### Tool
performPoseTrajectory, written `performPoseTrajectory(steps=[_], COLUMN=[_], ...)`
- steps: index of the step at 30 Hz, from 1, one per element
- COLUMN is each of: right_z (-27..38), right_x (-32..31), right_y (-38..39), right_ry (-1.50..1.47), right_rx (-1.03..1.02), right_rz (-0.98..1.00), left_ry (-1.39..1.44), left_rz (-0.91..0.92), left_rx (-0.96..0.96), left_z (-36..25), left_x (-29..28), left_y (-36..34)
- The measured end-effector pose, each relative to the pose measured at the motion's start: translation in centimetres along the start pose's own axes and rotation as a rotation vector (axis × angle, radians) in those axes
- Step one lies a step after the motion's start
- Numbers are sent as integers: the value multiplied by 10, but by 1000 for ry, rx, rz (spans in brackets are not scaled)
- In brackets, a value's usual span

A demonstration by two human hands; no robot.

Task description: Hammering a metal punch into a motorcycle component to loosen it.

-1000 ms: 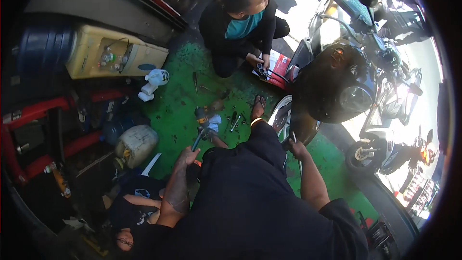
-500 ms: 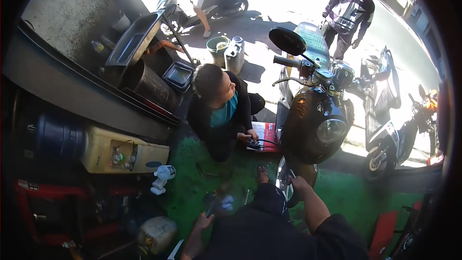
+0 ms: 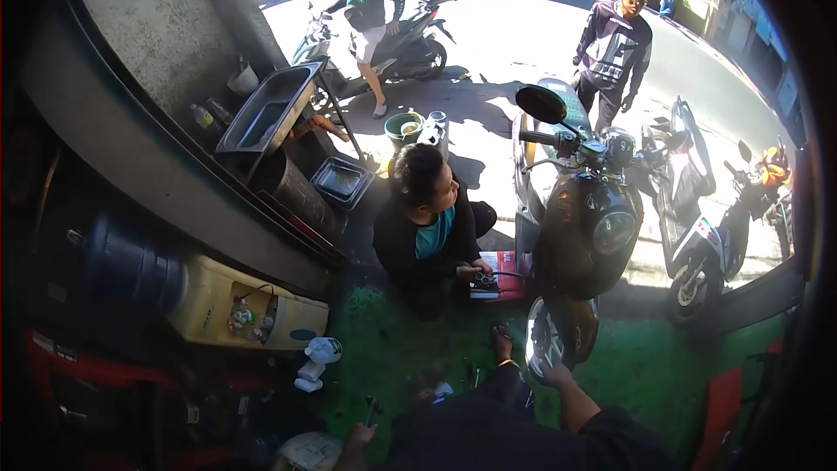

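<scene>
— What do we have in our left hand [image 3: 359, 437]?
— We have its fingers closed around a slim dark tool [image 3: 371, 410], held low in our view over the green floor [image 3: 370, 331].
— And our right hand [image 3: 559, 376]?
— We see it just beside the lower part of the scooter's front wheel [image 3: 541, 340]. It's small and dim there, so we can't tell whether it grips anything.
— Where does the scooter [image 3: 575, 235] stand?
— Ahead of us, slightly to our right, with its dark mirror [image 3: 541, 105] raised.
— Who's near us?
— A crouching co-worker [image 3: 405, 249], left of the scooter, with hands [image 3: 473, 271] together at a dark part near a red-and-white box [image 3: 504, 263].
</scene>
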State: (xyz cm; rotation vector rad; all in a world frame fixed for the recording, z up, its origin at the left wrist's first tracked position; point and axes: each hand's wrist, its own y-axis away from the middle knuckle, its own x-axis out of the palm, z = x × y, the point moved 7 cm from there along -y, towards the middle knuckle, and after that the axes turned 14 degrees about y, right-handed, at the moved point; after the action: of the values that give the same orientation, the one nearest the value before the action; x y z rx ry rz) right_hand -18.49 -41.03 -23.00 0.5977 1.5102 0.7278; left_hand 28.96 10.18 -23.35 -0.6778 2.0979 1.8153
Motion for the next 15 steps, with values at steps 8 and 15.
performPoseTrajectory(steps=[8,15], right_z=[91,186], right_x=[-51,-41], right_y=[2,-34], right_ry=[-434,-350], right_rx=[-334,-396], right_rz=[-190,-309], left_ry=[-135,-116], left_rz=[94,147], left_rx=[26,62], left_z=[11,-72], left_x=[7,44], left_y=[-10,6])
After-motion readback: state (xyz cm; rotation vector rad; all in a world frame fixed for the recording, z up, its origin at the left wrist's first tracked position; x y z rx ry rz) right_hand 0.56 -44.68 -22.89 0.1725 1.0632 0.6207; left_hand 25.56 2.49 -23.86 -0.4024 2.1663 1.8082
